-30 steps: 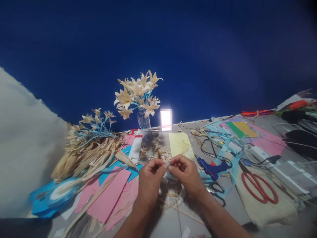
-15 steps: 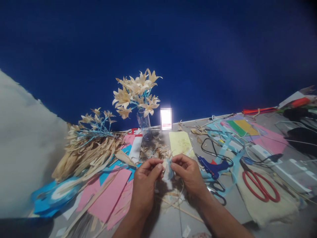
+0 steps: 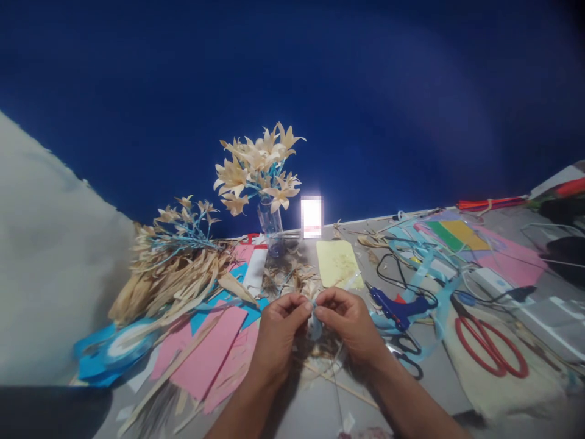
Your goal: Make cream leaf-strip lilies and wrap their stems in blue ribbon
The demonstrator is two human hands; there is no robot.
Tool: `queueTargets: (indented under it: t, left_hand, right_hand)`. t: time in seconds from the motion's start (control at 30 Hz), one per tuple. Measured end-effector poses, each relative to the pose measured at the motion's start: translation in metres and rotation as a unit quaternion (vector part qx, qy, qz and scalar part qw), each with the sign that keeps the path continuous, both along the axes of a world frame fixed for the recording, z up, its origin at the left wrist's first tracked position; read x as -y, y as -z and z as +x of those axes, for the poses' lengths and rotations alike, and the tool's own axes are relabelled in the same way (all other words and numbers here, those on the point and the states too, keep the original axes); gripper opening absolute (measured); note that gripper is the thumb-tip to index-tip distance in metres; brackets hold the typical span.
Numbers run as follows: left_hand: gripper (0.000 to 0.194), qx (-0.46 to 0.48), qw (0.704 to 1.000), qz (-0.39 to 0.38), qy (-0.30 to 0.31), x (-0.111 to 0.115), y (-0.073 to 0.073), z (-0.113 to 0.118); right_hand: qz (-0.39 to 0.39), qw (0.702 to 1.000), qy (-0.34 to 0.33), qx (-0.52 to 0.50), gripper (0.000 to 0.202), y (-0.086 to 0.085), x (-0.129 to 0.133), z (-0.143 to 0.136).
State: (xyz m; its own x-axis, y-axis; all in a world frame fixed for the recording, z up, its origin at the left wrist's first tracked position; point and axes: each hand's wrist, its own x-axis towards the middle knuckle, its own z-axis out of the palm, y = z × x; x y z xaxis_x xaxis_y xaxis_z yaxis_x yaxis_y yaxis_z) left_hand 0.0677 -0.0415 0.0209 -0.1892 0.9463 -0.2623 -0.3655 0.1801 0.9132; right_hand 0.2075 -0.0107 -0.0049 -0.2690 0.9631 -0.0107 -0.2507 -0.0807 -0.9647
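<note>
Both my hands meet low in the middle of the view, with fingertips almost touching. My left hand (image 3: 281, 326) is closed in a pinch on a small cream-coloured husk flower, largely hidden by the fingers. From the other side my right hand (image 3: 350, 320) pinches at the same spot, gripping a pale blue strip (image 3: 314, 330) that hangs below the fingertips. Curled dry husk scraps (image 3: 297, 277) lie just beyond the hands. To the right of my right hand is a blue glue gun (image 3: 397, 308).
A glass vase (image 3: 272, 228) with cream husk flowers stands by the dark blue wall. Dried husks (image 3: 173, 283), pink paper (image 3: 210, 347) and a tape roll (image 3: 130, 341) lie left. Yellow card (image 3: 338, 262), red-handled scissors (image 3: 491, 341) and a power strip (image 3: 507, 292) lie right.
My fingertips have come closer together, covering more of the flower and the blue strip. The whole scene has shifted slightly right as the camera turned a little.
</note>
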Motion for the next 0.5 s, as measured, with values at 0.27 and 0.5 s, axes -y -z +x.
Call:
queueTargets:
  t: [0.27,0.5]
  left_hand:
    - [0.024,-0.066,0.998,-0.009,-0.009,-0.0002,-0.0018,-0.0001]
    - [0.019,-0.042,0.998,-0.01,-0.036,0.0003,-0.0023,0.0063]
  right_hand:
    - [0.069,0.991,-0.005,0.116,0.013,-0.0015,0.0004,0.0033]
    - [0.115,0.982,0.03,0.149,0.014,-0.0012,0.0049,0.0011]
